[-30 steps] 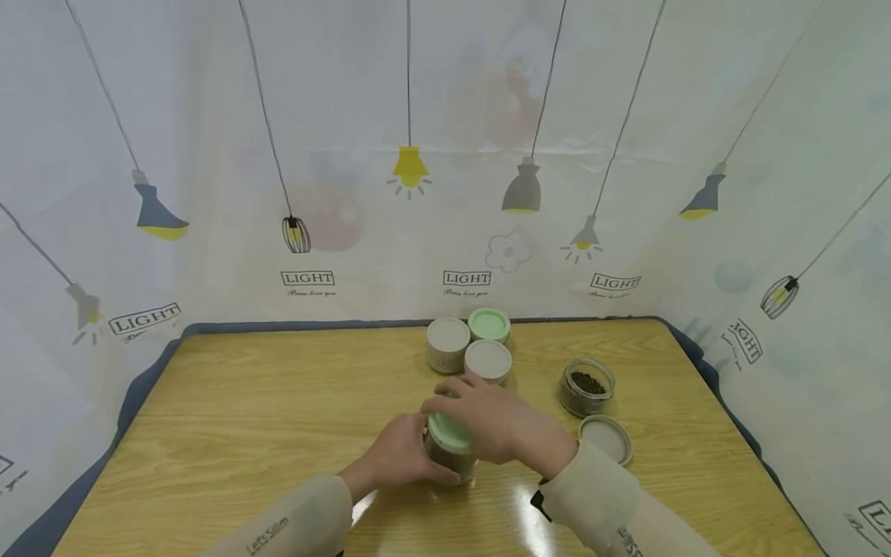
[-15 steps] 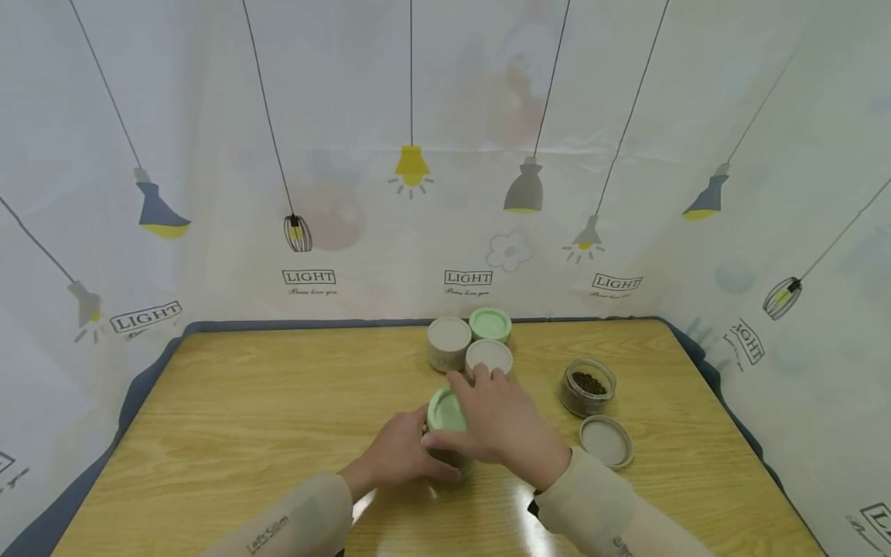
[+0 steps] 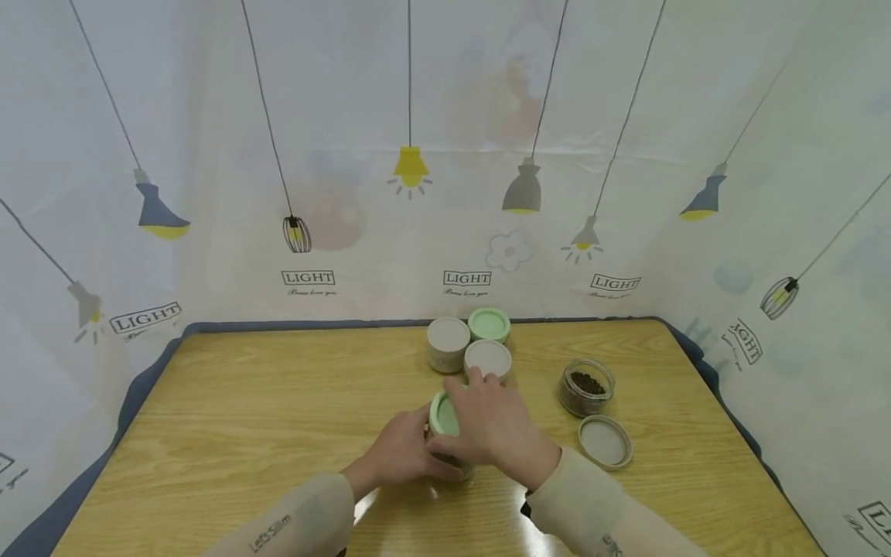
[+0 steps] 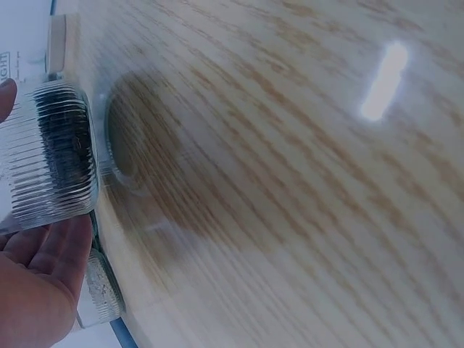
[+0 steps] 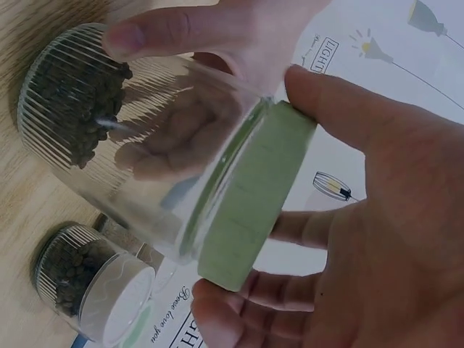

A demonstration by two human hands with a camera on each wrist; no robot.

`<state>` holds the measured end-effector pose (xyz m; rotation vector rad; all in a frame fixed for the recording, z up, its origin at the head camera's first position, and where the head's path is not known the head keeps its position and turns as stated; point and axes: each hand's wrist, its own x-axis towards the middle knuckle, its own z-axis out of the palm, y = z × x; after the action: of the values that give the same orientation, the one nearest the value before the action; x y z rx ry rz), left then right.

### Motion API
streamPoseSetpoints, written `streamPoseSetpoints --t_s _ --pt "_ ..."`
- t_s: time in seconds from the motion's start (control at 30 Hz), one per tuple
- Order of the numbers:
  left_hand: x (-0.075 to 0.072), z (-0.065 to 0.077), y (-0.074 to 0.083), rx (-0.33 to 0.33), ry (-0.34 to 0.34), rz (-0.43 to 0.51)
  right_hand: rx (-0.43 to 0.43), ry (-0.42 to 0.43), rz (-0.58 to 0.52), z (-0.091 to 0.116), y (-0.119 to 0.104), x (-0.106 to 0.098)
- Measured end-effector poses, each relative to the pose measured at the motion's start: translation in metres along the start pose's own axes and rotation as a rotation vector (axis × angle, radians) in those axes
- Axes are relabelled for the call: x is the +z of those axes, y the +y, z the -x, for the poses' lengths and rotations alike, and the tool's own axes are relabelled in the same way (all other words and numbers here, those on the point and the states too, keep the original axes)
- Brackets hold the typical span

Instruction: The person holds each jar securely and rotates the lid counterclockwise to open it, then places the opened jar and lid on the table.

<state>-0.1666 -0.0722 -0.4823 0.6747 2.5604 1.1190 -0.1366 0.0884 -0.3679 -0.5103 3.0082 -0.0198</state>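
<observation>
A ribbed clear glass jar (image 5: 94, 138), partly filled with dark granules, stands near the front middle of the table. Around its glass body my left hand (image 3: 398, 449) keeps a grip, thumb on the near side. Its green lid (image 5: 254, 196) sits on the mouth, and my right hand (image 3: 496, 422) holds the lid's rim between thumb and fingers. In the left wrist view, fingers (image 4: 54, 250) of the left hand lie against the glass. From the head, the right hand hides much of the jar.
Behind the hands stand jars with a taller beige lid (image 3: 448, 334), a second green lid (image 3: 489, 325) and a pale lid (image 3: 488, 357). To the right are a lidless glass jar of dark granules (image 3: 587, 387) and a loose grey lid (image 3: 605, 442) on the wooden table (image 3: 278, 402).
My right hand has swung from across the top of the green lid to its right side, uncovering more of the lid. The left hand stays in place on the jar.
</observation>
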Motion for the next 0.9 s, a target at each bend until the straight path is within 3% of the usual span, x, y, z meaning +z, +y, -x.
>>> streamPoseSetpoints --t_s 0.23,0.57,0.77,0.9 --pt "0.003 -0.001 -0.001 0.022 -0.016 0.017 -0.113 -0.094 -0.081 -0.004 0.008 -0.005" --pt "0.001 0.0 0.0 0.031 -0.023 0.047 -0.261 -0.098 -0.056 -0.002 0.013 -0.016" --pt "0.002 0.0 0.0 0.056 -0.01 0.054 -0.224 -0.15 -0.074 0.002 0.015 -0.017" --pt "0.0 -0.001 0.002 0.05 -0.004 0.04 -0.139 -0.107 -0.118 0.001 0.014 -0.014"
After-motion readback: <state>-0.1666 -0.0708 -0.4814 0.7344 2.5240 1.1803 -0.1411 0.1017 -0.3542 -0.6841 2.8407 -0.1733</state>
